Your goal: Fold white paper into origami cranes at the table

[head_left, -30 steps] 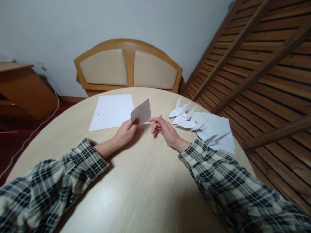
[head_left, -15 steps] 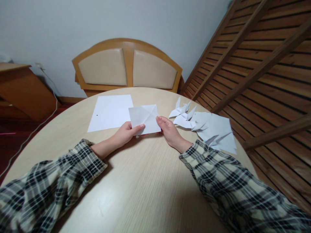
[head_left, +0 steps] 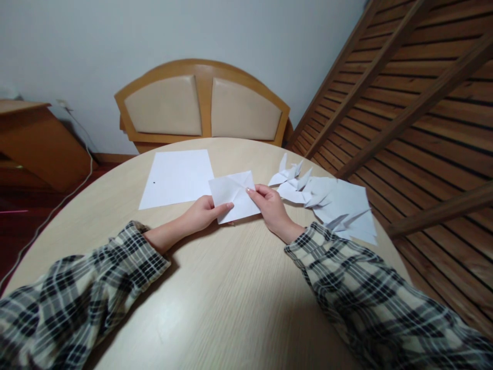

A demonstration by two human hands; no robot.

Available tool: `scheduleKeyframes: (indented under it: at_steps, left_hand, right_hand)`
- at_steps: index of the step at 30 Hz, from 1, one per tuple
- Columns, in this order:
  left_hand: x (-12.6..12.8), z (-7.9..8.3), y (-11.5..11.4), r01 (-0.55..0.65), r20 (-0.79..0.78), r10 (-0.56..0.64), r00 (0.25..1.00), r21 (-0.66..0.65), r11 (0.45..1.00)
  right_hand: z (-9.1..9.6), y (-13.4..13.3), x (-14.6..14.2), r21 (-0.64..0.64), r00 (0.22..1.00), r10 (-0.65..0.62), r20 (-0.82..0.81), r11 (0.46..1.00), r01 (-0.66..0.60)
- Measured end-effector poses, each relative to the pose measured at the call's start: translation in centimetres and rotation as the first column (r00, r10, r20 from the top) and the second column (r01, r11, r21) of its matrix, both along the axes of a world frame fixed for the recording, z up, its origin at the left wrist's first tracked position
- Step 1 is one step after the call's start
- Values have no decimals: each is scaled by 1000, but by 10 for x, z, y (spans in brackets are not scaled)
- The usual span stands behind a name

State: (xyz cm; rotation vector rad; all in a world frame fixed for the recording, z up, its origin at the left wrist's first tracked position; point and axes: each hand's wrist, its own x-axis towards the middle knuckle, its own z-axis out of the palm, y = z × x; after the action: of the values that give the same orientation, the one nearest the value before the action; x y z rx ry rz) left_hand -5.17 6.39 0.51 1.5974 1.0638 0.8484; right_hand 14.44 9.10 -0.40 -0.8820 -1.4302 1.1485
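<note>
A small creased white paper square (head_left: 234, 195) is held just above the round pale wooden table (head_left: 215, 298). My left hand (head_left: 202, 213) pinches its lower left edge with thumb on top. My right hand (head_left: 269, 205) grips its right edge, fingers curled over the paper. Both sleeves are plaid. Fold lines cross the square diagonally.
A flat white sheet (head_left: 177, 177) lies on the table behind my left hand. Several folded white paper cranes and loose sheets (head_left: 327, 198) lie to the right. A wooden chair with beige pads (head_left: 202, 105) stands beyond the table. Slatted wooden boards (head_left: 416, 113) lean at the right.
The folded paper held only by my left hand has been opened into a creased square, and my right hand has come over and taken hold of its right edge.
</note>
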Motion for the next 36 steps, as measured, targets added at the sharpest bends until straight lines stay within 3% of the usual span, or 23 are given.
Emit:
scheduleKeyframes:
  at_steps: [5, 13, 19, 22, 26, 36]
  left_hand:
    - [-2, 3, -2, 5, -103, -1, 995, 41, 999]
    - [-1, 2, -1, 16, -100, -11, 995, 42, 999]
    - [0, 0, 3, -87, 48, 87, 995, 1, 996]
    - [1, -3, 6, -184, 258, 194, 946, -64, 981]
    - [3, -4, 10, -192, 457, 276, 846, -222, 956]
    - [1, -1, 13, -213, 457, 294, 839, -221, 952]
  right_hand:
    - [1, 0, -1, -126, 987, 125, -103, 983, -137]
    - [-2, 1, 0, -104, 998, 68, -12, 992, -69]
    - [-2, 1, 0, -11, 996, 83, -39, 996, -84]
    - [-2, 3, 1, -101, 996, 67, -67, 992, -73]
    - [-3, 5, 2, -172, 992, 93, -89, 979, -107]
    - [-2, 0, 3, -73, 986, 166, -7, 983, -166]
